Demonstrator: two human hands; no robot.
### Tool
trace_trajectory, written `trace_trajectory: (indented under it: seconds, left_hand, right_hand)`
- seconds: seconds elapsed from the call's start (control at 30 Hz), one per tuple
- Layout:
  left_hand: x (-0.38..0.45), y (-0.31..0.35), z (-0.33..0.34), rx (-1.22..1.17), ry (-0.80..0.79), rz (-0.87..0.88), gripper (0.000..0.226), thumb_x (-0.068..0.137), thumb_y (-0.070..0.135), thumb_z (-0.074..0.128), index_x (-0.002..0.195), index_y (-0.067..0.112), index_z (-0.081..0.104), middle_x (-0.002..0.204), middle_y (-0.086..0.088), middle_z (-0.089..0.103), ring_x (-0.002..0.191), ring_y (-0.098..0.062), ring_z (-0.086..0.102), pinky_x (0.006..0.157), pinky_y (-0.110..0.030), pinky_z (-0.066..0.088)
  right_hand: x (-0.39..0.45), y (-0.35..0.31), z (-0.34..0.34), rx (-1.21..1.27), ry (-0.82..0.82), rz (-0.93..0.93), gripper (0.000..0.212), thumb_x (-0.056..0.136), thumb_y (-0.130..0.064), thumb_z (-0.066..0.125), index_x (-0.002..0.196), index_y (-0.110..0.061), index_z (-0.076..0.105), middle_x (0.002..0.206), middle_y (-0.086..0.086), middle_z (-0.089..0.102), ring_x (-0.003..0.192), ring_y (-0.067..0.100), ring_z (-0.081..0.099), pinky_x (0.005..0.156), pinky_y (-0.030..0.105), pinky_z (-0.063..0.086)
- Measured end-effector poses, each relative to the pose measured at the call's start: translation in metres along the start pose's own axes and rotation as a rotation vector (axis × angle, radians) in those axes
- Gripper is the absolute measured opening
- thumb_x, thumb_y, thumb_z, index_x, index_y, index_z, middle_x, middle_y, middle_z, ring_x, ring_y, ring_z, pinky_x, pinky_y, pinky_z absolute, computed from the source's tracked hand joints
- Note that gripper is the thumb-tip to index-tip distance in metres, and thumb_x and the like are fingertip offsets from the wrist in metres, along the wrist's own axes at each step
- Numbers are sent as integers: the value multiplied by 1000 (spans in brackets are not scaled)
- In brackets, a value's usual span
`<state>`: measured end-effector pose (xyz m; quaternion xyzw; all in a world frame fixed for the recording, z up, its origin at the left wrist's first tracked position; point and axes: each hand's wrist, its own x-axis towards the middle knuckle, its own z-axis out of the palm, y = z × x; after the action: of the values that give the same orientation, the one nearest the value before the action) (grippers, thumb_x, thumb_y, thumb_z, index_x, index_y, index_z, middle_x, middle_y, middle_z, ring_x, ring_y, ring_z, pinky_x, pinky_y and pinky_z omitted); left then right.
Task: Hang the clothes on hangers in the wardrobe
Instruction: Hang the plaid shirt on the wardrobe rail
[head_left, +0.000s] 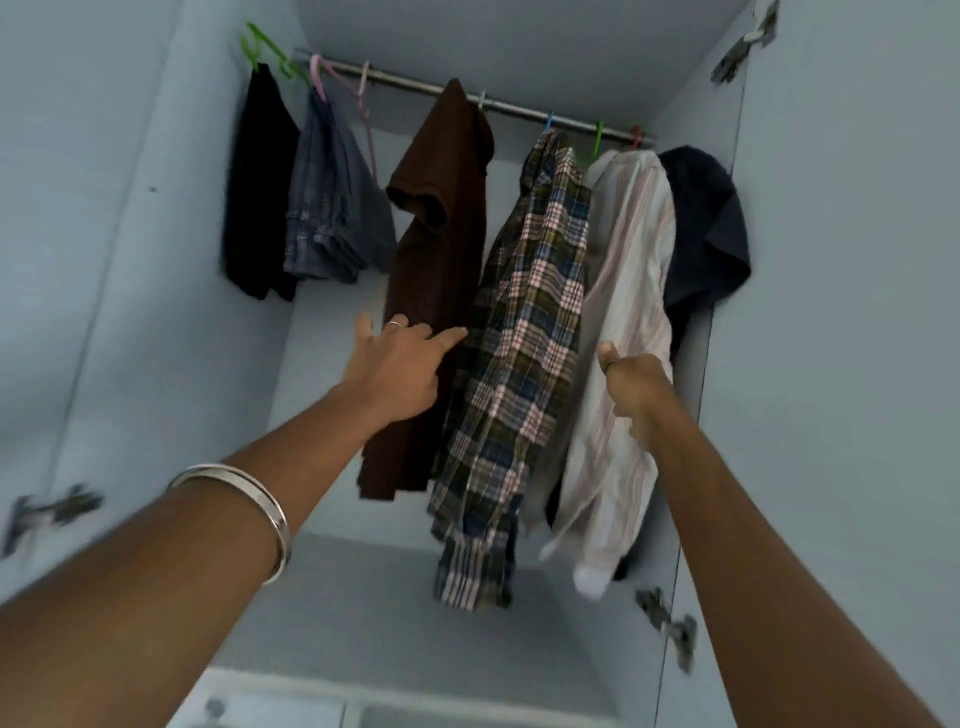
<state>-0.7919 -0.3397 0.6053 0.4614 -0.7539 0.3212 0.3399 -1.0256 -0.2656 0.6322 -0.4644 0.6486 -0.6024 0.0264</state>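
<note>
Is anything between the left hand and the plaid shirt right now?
Nothing visible. The left hand is open, its fingertips at the plaid shirt edge, just in front of the brown shirt. The right hand already holds the striped shirt beside it.

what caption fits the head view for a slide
Person's right hand grips a striped shirt beside a plaid shirt on the wardrobe rail; left hand open.
</note>
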Motion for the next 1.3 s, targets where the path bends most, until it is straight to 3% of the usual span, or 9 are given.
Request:
trace_trajectory:
  seconds: [0.17, 0.33, 0.57, 0.73, 0.87, 0.97, 1.0, 1.1, 1.3]
  left_hand:
    - [-89, 12, -35, -72, -39, -82, 65, 91, 27, 50, 148, 32, 20, 128, 0, 54, 119, -26, 47, 95, -49, 32]
    - [-189, -20, -78, -224, -176, -207, 67, 88, 19, 55, 148, 26, 25, 139, -8, 46, 126, -32, 42, 102, -45, 37]
    - [-325, -52, -143, -339, 73, -177, 50, 82, 3, 53, 131, 14, 54, 111, -8, 63, 104, -29, 53, 92, -34, 42]
    - [-435, -118, -220, -169, 103, -292, 45, 77, 5, 52, 120, 13, 61, 104, -6, 63, 98, -26, 54, 87, -34, 44]
    - [-563, -180, -324, 27, 19, -545, 45, 78, 6, 54, 122, 14, 61, 102, -9, 62, 96, -28, 55, 87, -36, 45]
    - [-633, -214, -386, 105, -26, -645, 43, 78, 6, 56, 121, 14, 61, 105, -10, 63, 99, -28, 56, 87, -38, 46]
    - [-695, -243, -442, 176, -68, -734, 42, 79, 5, 56, 120, 14, 61, 106, -10, 63, 100, -28, 56, 87, -37, 46]
    - [-761, -282, -506, 244, -92, -846, 42, 81, 3, 55, 122, 15, 60, 110, -9, 62, 103, -28, 54, 88, -35, 45]
    - [-889, -320, -607, 345, -61, -1112, 44, 81, 4, 54, 124, 16, 58, 111, -9, 61, 107, -28, 53, 90, -39, 46]
  right_hand:
    - [-87, 2, -4, 214, -214, 63, 43, 99, -46, 44, 104, -8, 62, 105, 14, 68, 83, 26, 61, 62, 36, 47]
    - [-178, -15, 18, 339, -387, 79, 35, 99, -46, 46, 107, -16, 60, 85, 3, 72, 66, 16, 62, 59, 28, 37]
    - [-307, -55, 52, 525, -557, -119, 24, 99, -45, 46, 96, -23, 57, 82, -3, 72, 63, 11, 65, 59, 23, 42]
    - [-439, -119, 91, 721, -785, -184, 23, 98, -38, 52, 101, -18, 62, 83, 2, 73, 67, 16, 66, 56, 24, 47]
    - [-592, -179, 133, 842, -1042, -137, 18, 97, -36, 54, 98, -20, 62, 83, 2, 72, 67, 14, 66, 59, 25, 47]
    - [-675, -212, 149, 878, -1177, -87, 23, 98, -33, 53, 102, -12, 61, 82, 7, 67, 58, 12, 60, 52, 20, 46]
    - [-756, -245, 156, 896, -1265, -50, 25, 97, -34, 55, 103, -11, 61, 81, 6, 67, 58, 13, 59, 54, 21, 46]
    - [-842, -278, 171, 908, -1363, -67, 25, 93, -44, 58, 98, -21, 64, 80, -2, 72, 65, 13, 64, 64, 31, 46]
    - [-1018, -337, 176, 850, -1598, -94, 19, 98, -39, 52, 94, -22, 61, 82, -1, 70, 71, 14, 64, 57, 25, 43]
